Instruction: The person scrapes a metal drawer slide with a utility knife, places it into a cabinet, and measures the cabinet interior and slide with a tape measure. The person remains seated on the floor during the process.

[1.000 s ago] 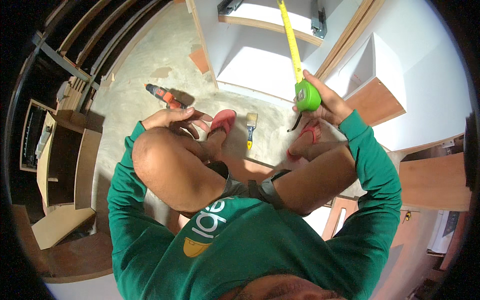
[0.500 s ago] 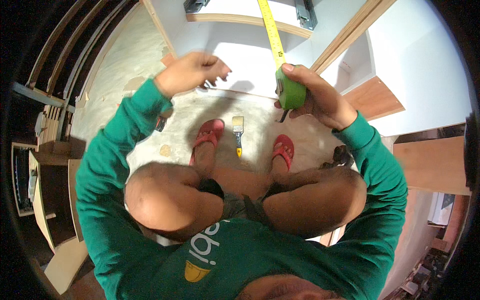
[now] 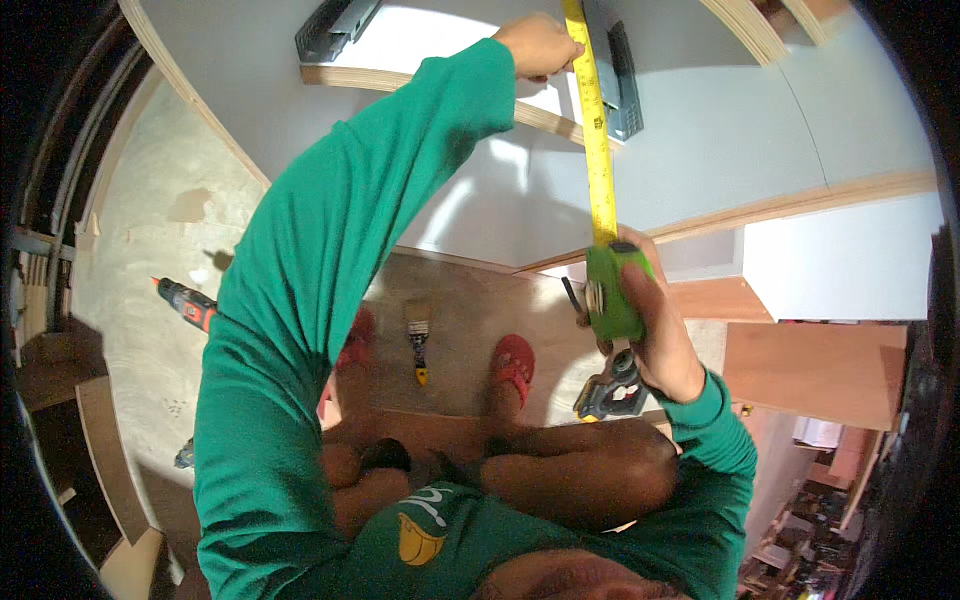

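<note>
My right hand is wrapped round the green case of a tape measure, thumb across its side. A thin dark stick juts out beside the case; I cannot tell what it is. From the case the yellow blade runs out away from me, over a cabinet's wooden edge and past the top of the view. My left arm reaches far forward, and my left hand has its fingers curled, the tips against the blade's left edge. The blade's far end is out of view.
Grey metal drawer slides sit inside the white cabinet. On the floor are a paintbrush, an orange-and-black tool and a black tool below my right hand. Wooden panels stand at the right.
My left hand has moved forward and right onto the blade. The tape measure in my right hand sits lower in view, with more blade visible. The view has shifted toward the cabinet.
</note>
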Demonstrator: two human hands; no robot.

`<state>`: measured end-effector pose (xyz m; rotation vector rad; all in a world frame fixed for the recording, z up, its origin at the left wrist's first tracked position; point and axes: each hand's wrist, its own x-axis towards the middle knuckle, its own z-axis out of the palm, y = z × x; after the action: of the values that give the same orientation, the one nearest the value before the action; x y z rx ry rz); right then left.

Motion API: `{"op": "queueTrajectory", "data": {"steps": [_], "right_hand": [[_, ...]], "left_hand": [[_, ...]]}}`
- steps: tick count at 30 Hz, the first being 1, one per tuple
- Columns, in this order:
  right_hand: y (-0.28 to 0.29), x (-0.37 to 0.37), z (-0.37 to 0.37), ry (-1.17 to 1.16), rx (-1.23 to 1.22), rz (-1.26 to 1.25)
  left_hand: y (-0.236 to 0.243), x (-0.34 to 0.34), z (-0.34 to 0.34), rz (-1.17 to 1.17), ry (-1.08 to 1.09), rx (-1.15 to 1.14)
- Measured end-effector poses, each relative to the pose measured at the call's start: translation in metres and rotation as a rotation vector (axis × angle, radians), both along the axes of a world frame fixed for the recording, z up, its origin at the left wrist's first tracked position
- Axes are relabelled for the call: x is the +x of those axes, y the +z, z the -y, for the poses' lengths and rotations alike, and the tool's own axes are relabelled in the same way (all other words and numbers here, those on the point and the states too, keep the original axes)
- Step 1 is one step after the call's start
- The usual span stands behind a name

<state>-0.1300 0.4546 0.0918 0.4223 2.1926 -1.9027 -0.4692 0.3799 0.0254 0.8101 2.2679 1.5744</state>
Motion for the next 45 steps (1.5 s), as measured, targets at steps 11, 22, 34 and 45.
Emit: {"op": "queueTrajectory", "data": {"steps": [11, 22, 34, 45], "right_hand": [[0.027, 0.021, 0.015, -0.199, 0.434, 0.015], [0.031, -0.014, 0.045, -0.309, 0.803, 0.04], [0.026, -0.032, 0.061, -0.304, 1.163, 0.011], [0.014, -0.034, 0.056, -0.264, 1.395, -0.083]], "left_hand": [[-0.005, -0.037, -0.086, -0.265, -0.141, -0.209], [-0.007, -0.054, -0.137, -0.085, 0.1, -0.053], [0.006, -0.068, -0.113, 0.089, 0.245, -0.053], [-0.01, -0.075, -0.125, -0.069, 0.275, -0.147]]}}
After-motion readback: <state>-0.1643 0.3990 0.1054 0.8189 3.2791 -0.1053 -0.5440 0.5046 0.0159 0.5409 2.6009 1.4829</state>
